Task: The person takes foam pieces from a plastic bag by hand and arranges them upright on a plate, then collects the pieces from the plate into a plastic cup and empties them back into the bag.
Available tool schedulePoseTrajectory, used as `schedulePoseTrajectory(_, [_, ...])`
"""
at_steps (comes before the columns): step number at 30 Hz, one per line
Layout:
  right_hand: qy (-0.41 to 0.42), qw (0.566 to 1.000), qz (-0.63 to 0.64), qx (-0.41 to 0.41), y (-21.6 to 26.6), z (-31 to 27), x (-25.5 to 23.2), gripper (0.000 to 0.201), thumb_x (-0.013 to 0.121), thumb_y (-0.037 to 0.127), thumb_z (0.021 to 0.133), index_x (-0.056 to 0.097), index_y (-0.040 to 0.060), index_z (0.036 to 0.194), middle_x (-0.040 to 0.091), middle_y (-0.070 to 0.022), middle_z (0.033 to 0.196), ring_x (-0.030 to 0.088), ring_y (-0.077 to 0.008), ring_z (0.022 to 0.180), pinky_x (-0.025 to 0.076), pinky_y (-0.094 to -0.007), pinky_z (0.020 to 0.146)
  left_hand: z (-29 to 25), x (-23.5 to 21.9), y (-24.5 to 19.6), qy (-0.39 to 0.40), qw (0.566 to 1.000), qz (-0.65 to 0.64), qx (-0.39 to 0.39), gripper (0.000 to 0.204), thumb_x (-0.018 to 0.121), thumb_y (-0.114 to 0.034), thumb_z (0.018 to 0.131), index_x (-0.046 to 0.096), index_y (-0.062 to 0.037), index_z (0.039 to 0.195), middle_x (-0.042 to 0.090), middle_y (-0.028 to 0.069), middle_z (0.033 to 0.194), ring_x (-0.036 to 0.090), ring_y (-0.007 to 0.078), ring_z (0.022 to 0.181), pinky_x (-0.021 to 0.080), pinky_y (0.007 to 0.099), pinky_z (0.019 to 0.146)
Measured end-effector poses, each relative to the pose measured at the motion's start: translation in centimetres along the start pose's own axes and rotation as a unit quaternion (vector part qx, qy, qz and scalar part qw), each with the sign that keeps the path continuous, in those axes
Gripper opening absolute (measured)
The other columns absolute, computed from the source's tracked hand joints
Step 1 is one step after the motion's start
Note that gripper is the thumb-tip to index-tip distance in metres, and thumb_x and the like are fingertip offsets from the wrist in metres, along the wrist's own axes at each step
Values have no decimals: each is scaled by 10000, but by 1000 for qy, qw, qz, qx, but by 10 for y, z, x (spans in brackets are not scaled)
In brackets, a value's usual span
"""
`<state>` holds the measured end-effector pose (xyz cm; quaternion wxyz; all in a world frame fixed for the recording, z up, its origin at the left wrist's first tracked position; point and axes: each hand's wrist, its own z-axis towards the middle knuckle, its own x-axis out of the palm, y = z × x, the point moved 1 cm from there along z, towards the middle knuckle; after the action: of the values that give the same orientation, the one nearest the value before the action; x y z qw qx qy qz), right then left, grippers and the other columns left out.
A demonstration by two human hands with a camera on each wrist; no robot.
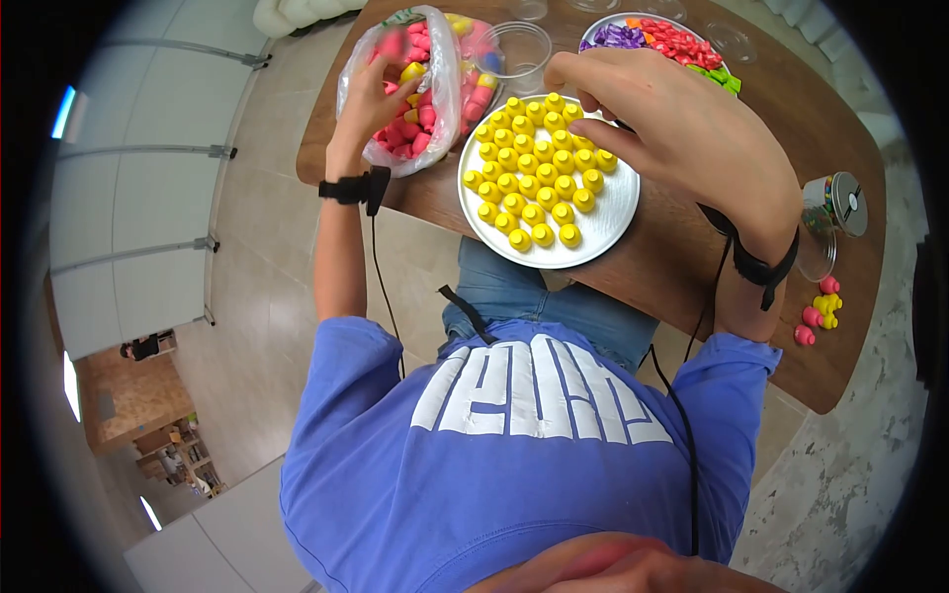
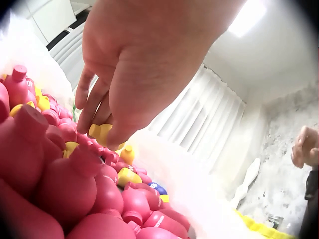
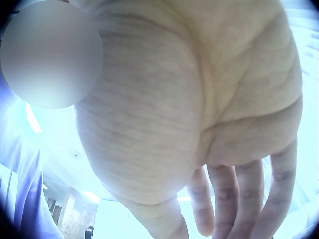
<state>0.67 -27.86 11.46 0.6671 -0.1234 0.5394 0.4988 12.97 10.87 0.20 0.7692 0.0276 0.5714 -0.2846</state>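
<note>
My left hand (image 1: pixel 368 104) is inside a clear plastic bag (image 1: pixel 447 94) of small pink bottles (image 1: pixel 403 133) and a few yellow ones. In the left wrist view its thumb and fingers pinch a small yellow bottle (image 2: pixel 101 133) above the pink heap. A round white plate (image 1: pixel 605 219) bears many small yellow bottles (image 1: pixel 529 185), standing upright in close rows. Over the plate's far right side hovers my right hand (image 1: pixel 682 114), its thumb apart from the loosely bent fingers. The right wrist view shows the palm and extended fingers (image 3: pixel 227 194) with nothing in them.
Clear round tubs (image 1: pixel 516 49) stand behind the white plate. Farther back, another plate holds purple, red, orange and green wrapped pieces (image 1: pixel 672 44). A lidded jar (image 1: pixel 835 203) lies at the table's right, near several loose pink and yellow bottles (image 1: pixel 825 306). Cables run from both wrists.
</note>
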Motion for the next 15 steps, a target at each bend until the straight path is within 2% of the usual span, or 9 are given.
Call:
schedulePoseTrajectory(2, [11, 1000, 2, 10, 0, -1, 0, 306, 690, 115, 951, 566, 44, 1221, 665, -136, 1038, 676, -297, 962, 530, -415, 851, -10, -14, -20, -17, 999, -42, -6, 331, 820, -203, 910, 680, -6, 1136, 754, 106, 986, 723, 186, 878, 572, 316, 796])
schedulePoseTrajectory(3, [3, 1000, 4, 2, -2, -1, 1, 305, 692, 113, 950, 570, 46, 1221, 664, -135, 1033, 674, -292, 950, 530, -411, 840, -16, -22, -31, -15, 999, -43, -7, 331, 820, -203, 910, 680, -6, 1136, 754, 106, 986, 723, 186, 878, 572, 316, 796])
schedulePoseTrajectory(5, [-1, 1000, 11, -3, -3, -2, 5, 304, 694, 112, 949, 574, 48, 1221, 663, -134, 1027, 673, -287, 938, 531, -406, 829, -28, -36, -59, -2, 989, -136, -58, 298, 824, -204, 897, 699, -7, 1083, 732, 64, 923, 683, 134, 797, 558, 284, 737])
schedulePoseTrajectory(8, [-4, 1000, 4, -18, -1, 0, 2, 299, 695, 109, 950, 578, 53, 1220, 655, -126, 989, 664, -278, 907, 527, -400, 803, -51, -40, -75, 37, 981, -186, -37, 280, 815, -197, 909, 718, -11, 1094, 727, 39, 920, 663, 103, 777, 551, 262, 722])
schedulePoseTrajectory(9, [7, 1000, 4, -5, 0, 1, 1, 301, 696, 106, 949, 578, 58, 1221, 649, -122, 970, 660, -276, 899, 525, -401, 797, -58, -41, -82, 54, 982, -179, -16, 265, 800, -188, 922, 725, -10, 1104, 739, 52, 936, 667, 114, 774, 550, 262, 721])
schedulePoseTrajectory(12, [17, 1000, 2, 4, 1, 2, 2, 305, 697, 102, 946, 579, 66, 1224, 641, -117, 943, 655, -275, 890, 521, -401, 790, -73, -35, -101, 87, 979, -183, -38, 260, 798, -191, 925, 728, -7, 1095, 742, 67, 930, 671, 122, 772, 547, 263, 714])
schedulePoseTrajectory(15, [18, 1000, -5, 0, 2, 2, 4, 311, 698, 103, 943, 579, 69, 1227, 638, -117, 936, 655, -277, 892, 519, -402, 790, -79, -19, -101, 114, 980, -163, -21, 283, 809, -195, 907, 722, -11, 1105, 725, 83, 881, 658, 148, 733, 536, 284, 678])
